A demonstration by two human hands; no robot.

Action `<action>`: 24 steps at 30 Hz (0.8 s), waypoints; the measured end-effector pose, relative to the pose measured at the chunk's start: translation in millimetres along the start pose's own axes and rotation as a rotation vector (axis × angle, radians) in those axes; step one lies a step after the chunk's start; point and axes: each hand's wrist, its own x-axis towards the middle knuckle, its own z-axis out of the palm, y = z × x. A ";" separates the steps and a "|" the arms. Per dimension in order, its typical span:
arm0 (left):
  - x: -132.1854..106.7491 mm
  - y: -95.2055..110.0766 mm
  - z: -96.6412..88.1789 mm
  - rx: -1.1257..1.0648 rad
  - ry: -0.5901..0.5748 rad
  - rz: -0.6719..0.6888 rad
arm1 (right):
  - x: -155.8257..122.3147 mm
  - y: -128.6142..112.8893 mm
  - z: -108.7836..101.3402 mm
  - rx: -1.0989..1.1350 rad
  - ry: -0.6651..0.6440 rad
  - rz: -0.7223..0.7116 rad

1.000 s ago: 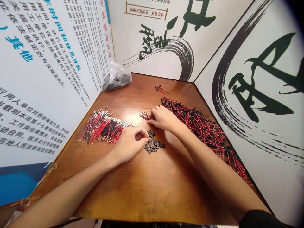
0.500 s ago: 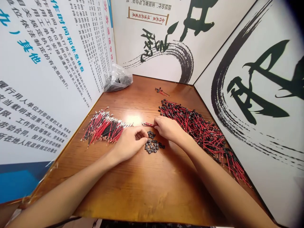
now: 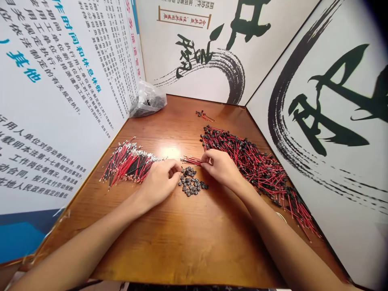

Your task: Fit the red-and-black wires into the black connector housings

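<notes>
My left hand (image 3: 160, 180) is closed in a pinch at the left edge of a small pile of black plastic connector housings (image 3: 190, 186). Whatever is between its fingertips is too small to make out. Across the pile, my right hand (image 3: 220, 166) pinches the right end of a small bunch of thin red and black wires (image 3: 191, 160). These wires lie just behind the housings, and their right ends are hidden by the fingers. Beside my left hand is a heap of loose red and black wires with bright metal tips (image 3: 130, 163).
Along the right wall spreads a big heap of wires with black connectors (image 3: 251, 159). A few similar wired connectors (image 3: 205, 116) lie farther back. A clear plastic bag with dark parts (image 3: 148, 101) stands in the back left corner. Printed panels (image 3: 194, 76) enclose the wooden table (image 3: 182, 238).
My right hand has shifted slightly right and down, showing more of the wire bunch. My left hand's fingertips have moved a little left and up, and its pinch is tighter.
</notes>
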 end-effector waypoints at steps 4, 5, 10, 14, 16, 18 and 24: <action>0.2 -5.7 0.1 0.086 0.025 0.020 | -17.0 -7.0 -6.8 0.096 0.066 -0.031; 0.5 -7.6 0.7 0.111 0.023 0.027 | -22.1 -9.5 -8.5 0.124 0.074 -0.029; 3.4 -15.8 8.3 0.213 -0.034 0.086 | -39.9 -18.1 -11.9 0.237 0.095 -0.020; 6.0 -17.0 13.3 0.242 -0.063 0.104 | -42.4 -20.5 -11.5 0.279 0.101 -0.055; 6.9 -17.2 14.6 0.237 -0.069 0.110 | -42.6 -21.4 -11.7 0.269 0.102 -0.070; 7.4 -18.2 15.2 0.237 -0.068 0.105 | -42.9 -22.5 -12.1 0.251 0.105 -0.078; 5.8 -18.4 10.1 0.195 -0.044 0.140 | -44.3 -25.4 -12.7 0.256 0.090 -0.101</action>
